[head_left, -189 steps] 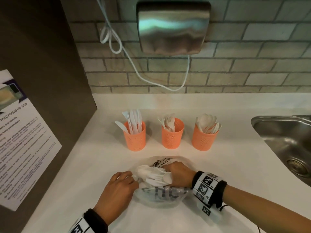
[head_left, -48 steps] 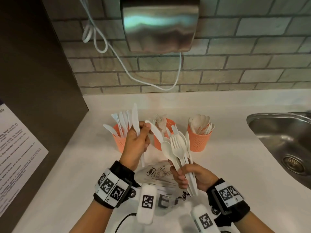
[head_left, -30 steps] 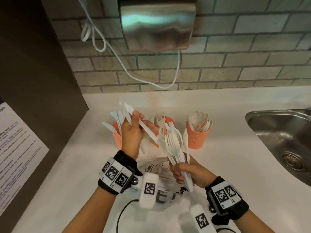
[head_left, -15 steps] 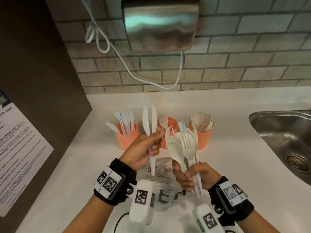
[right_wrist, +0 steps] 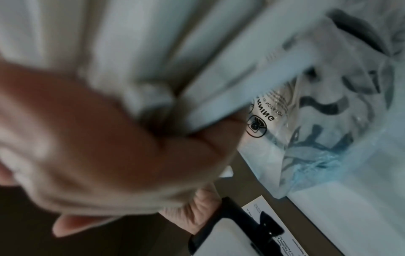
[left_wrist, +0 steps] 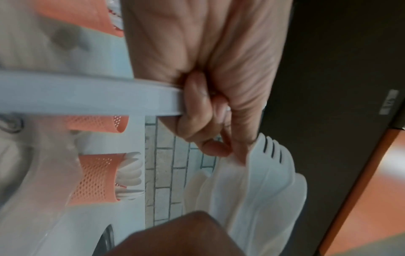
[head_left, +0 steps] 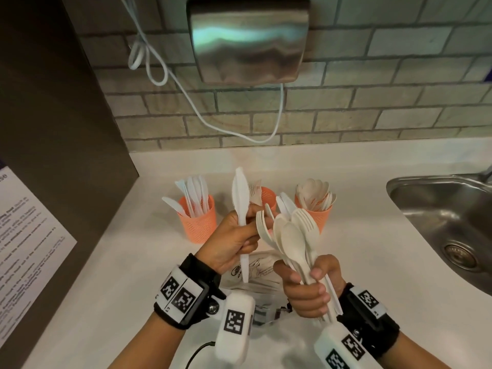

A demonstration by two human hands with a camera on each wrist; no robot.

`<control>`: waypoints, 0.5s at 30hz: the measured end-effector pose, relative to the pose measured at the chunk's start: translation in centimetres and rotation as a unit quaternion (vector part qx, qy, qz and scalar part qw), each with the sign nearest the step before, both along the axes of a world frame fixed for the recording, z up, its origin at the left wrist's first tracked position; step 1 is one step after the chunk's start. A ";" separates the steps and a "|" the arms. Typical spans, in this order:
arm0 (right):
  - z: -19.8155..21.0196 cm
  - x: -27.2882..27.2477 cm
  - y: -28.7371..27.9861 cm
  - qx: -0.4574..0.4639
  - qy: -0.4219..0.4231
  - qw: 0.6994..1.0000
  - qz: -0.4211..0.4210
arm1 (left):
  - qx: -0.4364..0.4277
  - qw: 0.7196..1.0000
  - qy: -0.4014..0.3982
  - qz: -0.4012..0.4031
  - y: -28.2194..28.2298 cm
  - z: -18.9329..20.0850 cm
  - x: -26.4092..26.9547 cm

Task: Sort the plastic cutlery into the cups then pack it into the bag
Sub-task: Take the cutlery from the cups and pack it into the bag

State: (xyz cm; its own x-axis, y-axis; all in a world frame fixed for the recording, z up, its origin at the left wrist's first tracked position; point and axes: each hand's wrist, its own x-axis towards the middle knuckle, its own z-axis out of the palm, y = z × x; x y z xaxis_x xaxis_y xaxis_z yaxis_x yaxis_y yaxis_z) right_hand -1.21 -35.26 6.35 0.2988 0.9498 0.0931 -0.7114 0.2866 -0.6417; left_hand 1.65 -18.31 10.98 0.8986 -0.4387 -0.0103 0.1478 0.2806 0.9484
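Fingers (head_left: 246, 235) curled on white knives (head_left: 241, 209) — right hand (head_left: 311, 286) gripping mixed cutlery bundle (head_left: 295, 235), blocking middle orange cup (head_left: 265, 195); bag (head_left: 263, 272) flat on bench (head_left: 372, 262).

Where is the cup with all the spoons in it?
In the head view, the spoon cup stands on the counter at the right end of the row of three orange cups, nearest the sink.

Matt white plastic cutlery (head_left: 295, 243), perforated orange plastic cups (head_left: 198, 222), brushed-metal sink (head_left: 436, 209).
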 end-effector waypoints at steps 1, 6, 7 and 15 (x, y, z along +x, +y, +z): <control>0.0 0.0 0.1 0.000 0.002 1.000 0.002 | -0.001 1.000 -0.005 0.014 0.1 0.1 0.1; 0.1 0.1 0.2 -0.004 0.011 1.000 0.000 | -0.073 0.996 0.010 0.043 0.2 0.0 0.6; 0.1 0.1 0.3 -0.004 0.010 1.000 0.002 | -0.068 0.997 0.008 0.035 0.1 -0.3 0.4; -0.1 0.2 0.3 0.001 0.020 1.000 0.019 | -0.033 0.995 -0.038 0.083 -0.2 -0.7 0.2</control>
State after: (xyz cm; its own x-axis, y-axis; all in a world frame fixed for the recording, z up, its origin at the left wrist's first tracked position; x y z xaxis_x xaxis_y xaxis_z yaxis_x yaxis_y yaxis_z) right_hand -0.98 -34.99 6.23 0.2658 0.9605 0.0828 -0.7471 0.2595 -0.6119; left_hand 1.83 -18.56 10.28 0.9559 -0.2810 0.0852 0.0220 0.3578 0.9335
